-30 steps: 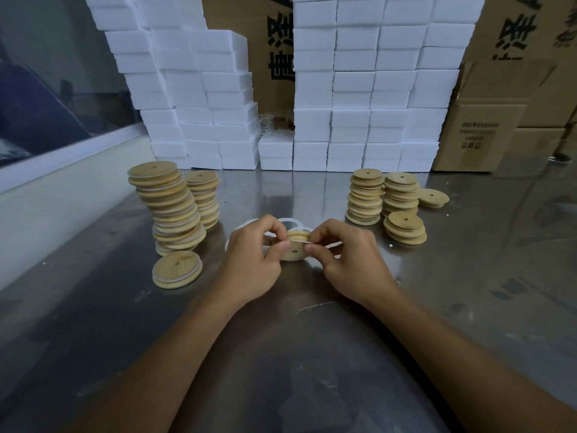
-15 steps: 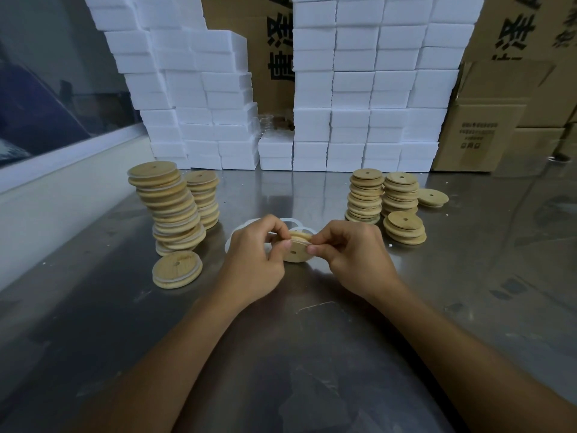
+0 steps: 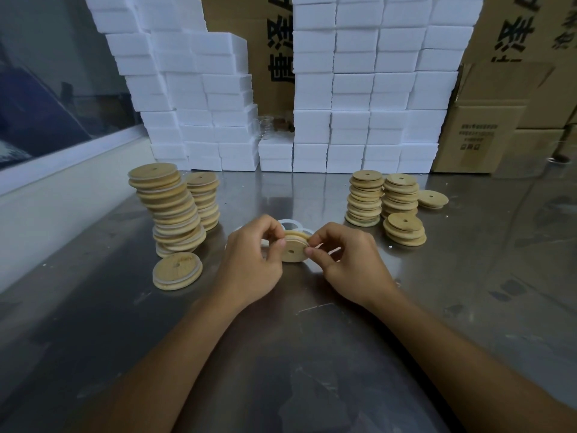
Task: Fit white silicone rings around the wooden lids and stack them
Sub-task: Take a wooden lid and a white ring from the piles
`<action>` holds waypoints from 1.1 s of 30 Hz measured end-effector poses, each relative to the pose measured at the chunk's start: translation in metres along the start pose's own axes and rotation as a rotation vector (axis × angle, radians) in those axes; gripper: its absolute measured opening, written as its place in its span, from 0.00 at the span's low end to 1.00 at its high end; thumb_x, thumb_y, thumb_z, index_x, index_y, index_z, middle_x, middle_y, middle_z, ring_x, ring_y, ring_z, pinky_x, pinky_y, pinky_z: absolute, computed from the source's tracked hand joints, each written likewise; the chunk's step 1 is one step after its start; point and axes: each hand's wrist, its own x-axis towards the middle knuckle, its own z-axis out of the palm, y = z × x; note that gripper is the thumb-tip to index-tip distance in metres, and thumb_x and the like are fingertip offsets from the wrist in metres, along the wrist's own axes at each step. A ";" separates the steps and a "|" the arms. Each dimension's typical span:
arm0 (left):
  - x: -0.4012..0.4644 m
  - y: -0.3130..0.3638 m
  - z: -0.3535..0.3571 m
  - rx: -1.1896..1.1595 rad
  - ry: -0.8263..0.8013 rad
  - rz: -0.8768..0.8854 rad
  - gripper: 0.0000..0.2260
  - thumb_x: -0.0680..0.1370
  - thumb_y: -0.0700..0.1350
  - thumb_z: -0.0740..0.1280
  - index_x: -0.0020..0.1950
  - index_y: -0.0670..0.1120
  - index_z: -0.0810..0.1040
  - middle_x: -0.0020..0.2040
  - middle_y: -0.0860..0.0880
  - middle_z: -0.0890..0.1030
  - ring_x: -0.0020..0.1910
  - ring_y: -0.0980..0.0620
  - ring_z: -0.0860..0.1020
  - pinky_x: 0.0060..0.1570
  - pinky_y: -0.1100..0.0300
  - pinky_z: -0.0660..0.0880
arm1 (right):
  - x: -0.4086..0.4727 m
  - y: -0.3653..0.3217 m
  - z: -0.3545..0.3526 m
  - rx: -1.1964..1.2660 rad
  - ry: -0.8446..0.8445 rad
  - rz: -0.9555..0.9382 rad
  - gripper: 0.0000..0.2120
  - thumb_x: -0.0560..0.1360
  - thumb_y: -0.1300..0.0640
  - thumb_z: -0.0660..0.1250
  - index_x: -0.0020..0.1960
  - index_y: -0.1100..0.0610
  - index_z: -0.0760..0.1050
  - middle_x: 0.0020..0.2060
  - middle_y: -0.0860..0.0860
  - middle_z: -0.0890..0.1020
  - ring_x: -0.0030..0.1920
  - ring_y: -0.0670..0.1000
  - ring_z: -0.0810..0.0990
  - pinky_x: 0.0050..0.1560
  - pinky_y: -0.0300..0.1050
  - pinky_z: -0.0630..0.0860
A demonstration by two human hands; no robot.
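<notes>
A round wooden lid with a small centre hole is held on edge above the steel table, its flat face toward me. My left hand pinches its left rim and my right hand pinches its right rim, where a white silicone ring sits around the edge. Loose white rings lie on the table just behind the hands. On the left lean two tall stacks of ringed lids, and two ringed lids lie in front of them. On the right stand stacks of plain lids.
White foam boxes are piled along the back of the table, with cardboard cartons at the right. A single lid lies behind the right stacks. A white ledge borders the steel table on the left.
The lid has been tilted up so its flat face with the hole now shows toward me. The stretched part of the ring at the right has drawn in against the rim.
</notes>
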 end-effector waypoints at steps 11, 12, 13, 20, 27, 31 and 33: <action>-0.001 0.006 -0.001 0.089 -0.018 0.122 0.09 0.75 0.38 0.70 0.43 0.49 0.73 0.46 0.52 0.74 0.46 0.52 0.74 0.47 0.51 0.76 | 0.000 -0.004 0.002 -0.068 0.025 -0.162 0.05 0.74 0.59 0.72 0.45 0.52 0.77 0.42 0.44 0.80 0.44 0.45 0.78 0.43 0.48 0.79; 0.000 0.006 0.000 0.088 -0.017 0.113 0.09 0.75 0.38 0.70 0.43 0.50 0.72 0.45 0.53 0.73 0.46 0.52 0.74 0.45 0.55 0.75 | -0.001 -0.004 0.003 -0.065 0.026 -0.148 0.05 0.74 0.57 0.72 0.45 0.51 0.76 0.42 0.43 0.80 0.45 0.44 0.78 0.44 0.48 0.79; 0.000 0.006 0.000 0.084 -0.013 0.104 0.10 0.75 0.38 0.70 0.42 0.50 0.72 0.45 0.53 0.73 0.45 0.53 0.74 0.44 0.60 0.74 | -0.001 -0.003 0.004 -0.060 0.027 -0.132 0.06 0.74 0.56 0.72 0.46 0.50 0.76 0.42 0.42 0.80 0.45 0.44 0.78 0.44 0.47 0.79; 0.001 0.002 -0.001 0.035 0.023 0.019 0.09 0.74 0.37 0.72 0.41 0.48 0.74 0.42 0.55 0.75 0.43 0.57 0.74 0.42 0.75 0.67 | 0.001 0.002 0.005 0.004 0.036 0.003 0.05 0.73 0.56 0.74 0.44 0.52 0.78 0.40 0.40 0.81 0.44 0.42 0.80 0.42 0.44 0.78; 0.001 0.001 0.001 0.054 0.030 0.014 0.09 0.74 0.38 0.71 0.41 0.49 0.74 0.43 0.53 0.75 0.43 0.57 0.75 0.40 0.75 0.68 | 0.001 0.002 0.006 0.019 0.024 0.024 0.07 0.74 0.56 0.73 0.41 0.48 0.76 0.38 0.40 0.81 0.43 0.41 0.79 0.39 0.38 0.76; 0.002 -0.001 0.001 0.080 0.032 0.019 0.09 0.74 0.39 0.71 0.41 0.49 0.73 0.42 0.56 0.71 0.42 0.57 0.73 0.37 0.71 0.65 | 0.001 0.003 0.007 0.023 0.017 0.039 0.06 0.74 0.54 0.73 0.42 0.49 0.76 0.40 0.41 0.82 0.43 0.42 0.79 0.40 0.37 0.76; 0.002 -0.003 0.002 0.089 0.042 0.049 0.09 0.74 0.41 0.71 0.41 0.50 0.72 0.41 0.58 0.71 0.41 0.57 0.73 0.36 0.72 0.65 | 0.002 0.002 0.007 0.040 0.007 0.027 0.07 0.75 0.55 0.73 0.44 0.49 0.75 0.40 0.41 0.81 0.43 0.43 0.79 0.39 0.36 0.76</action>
